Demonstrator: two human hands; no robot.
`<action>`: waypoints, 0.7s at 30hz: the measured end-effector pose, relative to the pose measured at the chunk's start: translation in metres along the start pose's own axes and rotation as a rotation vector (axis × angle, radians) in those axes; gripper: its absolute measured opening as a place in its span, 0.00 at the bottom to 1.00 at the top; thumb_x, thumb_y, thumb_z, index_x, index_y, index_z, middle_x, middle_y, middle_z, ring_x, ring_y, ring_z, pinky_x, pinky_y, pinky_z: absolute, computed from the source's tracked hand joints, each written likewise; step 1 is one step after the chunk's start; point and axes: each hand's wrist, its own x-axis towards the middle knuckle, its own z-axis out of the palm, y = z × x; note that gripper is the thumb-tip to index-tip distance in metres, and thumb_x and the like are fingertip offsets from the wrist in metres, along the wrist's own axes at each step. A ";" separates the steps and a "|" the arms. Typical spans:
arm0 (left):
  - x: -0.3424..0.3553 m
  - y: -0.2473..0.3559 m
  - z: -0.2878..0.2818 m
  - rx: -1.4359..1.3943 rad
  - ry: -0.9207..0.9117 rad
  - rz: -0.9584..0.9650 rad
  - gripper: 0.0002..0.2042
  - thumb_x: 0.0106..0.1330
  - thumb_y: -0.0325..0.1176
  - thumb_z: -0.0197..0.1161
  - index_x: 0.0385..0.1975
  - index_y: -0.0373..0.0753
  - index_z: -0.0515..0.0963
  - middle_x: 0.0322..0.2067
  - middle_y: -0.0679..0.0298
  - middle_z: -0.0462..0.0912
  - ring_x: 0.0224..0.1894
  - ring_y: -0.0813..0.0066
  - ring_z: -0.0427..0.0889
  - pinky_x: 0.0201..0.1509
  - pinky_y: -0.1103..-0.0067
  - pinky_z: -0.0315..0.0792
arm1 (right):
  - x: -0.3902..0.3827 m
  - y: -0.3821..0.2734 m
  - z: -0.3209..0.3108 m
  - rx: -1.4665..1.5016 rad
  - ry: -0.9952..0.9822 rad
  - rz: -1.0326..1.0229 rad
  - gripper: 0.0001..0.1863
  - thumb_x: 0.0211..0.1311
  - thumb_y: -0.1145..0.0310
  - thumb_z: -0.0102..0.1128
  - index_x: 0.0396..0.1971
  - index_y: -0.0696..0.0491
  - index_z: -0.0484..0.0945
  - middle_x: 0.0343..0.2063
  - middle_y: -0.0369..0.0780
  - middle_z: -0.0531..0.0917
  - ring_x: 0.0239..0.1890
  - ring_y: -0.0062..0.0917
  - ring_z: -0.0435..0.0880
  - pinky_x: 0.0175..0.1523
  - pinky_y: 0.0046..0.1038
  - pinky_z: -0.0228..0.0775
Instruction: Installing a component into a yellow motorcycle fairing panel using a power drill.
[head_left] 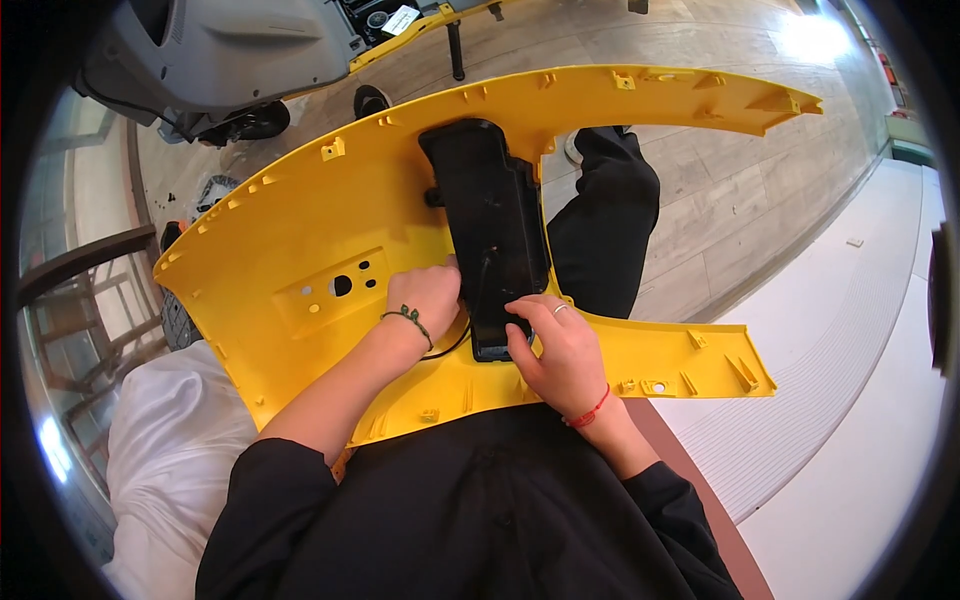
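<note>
Across my lap lies a large curved yellow plastic panel (245,230), its inner side up, with clips and tabs along its rims. A long black plastic housing (485,200) sits lengthwise over its middle. My left hand (425,298), with a green bracelet, is closed against the housing's left edge; its fingertips are hidden there. A thin black cable (448,350) runs out below that hand. My right hand (560,350), wearing a ring and a red bracelet, rests on the housing's near end. Its thumb and forefinger are apart, touching the black surface.
Beyond the panel stands a grey and yellow vehicle body (250,55) with a black wheel, on a wood-look floor (700,200). A white ribbed surface (790,370) lies to the right. At the left are a white cloth (170,440) and a brown chair (90,255).
</note>
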 end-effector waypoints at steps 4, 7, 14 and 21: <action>0.000 0.004 -0.005 -0.044 -0.043 -0.051 0.12 0.52 0.30 0.59 0.36 0.34 0.75 0.28 0.51 0.82 0.33 0.55 0.82 0.36 0.67 0.75 | -0.001 0.001 0.001 -0.007 -0.007 -0.002 0.09 0.50 0.74 0.59 0.34 0.57 0.76 0.33 0.44 0.80 0.36 0.37 0.79 0.43 0.32 0.72; 0.003 0.003 0.000 -0.057 -0.051 -0.040 0.12 0.52 0.31 0.59 0.36 0.33 0.75 0.28 0.50 0.82 0.33 0.54 0.82 0.37 0.67 0.75 | -0.002 0.000 0.003 -0.012 -0.018 0.001 0.09 0.50 0.74 0.59 0.34 0.57 0.76 0.33 0.44 0.80 0.36 0.37 0.79 0.42 0.32 0.72; 0.002 0.001 0.002 -0.082 -0.049 -0.056 0.13 0.51 0.29 0.58 0.36 0.31 0.74 0.28 0.48 0.81 0.33 0.52 0.82 0.37 0.65 0.75 | -0.001 0.000 0.005 0.008 -0.011 -0.017 0.09 0.50 0.75 0.59 0.34 0.57 0.76 0.32 0.44 0.80 0.36 0.36 0.79 0.42 0.31 0.72; -0.006 -0.001 0.010 -0.035 0.106 0.035 0.12 0.50 0.28 0.59 0.33 0.30 0.73 0.25 0.49 0.81 0.29 0.54 0.82 0.32 0.68 0.76 | 0.001 0.003 0.004 0.013 -0.025 -0.006 0.09 0.50 0.75 0.59 0.34 0.57 0.76 0.31 0.44 0.80 0.35 0.37 0.79 0.41 0.31 0.72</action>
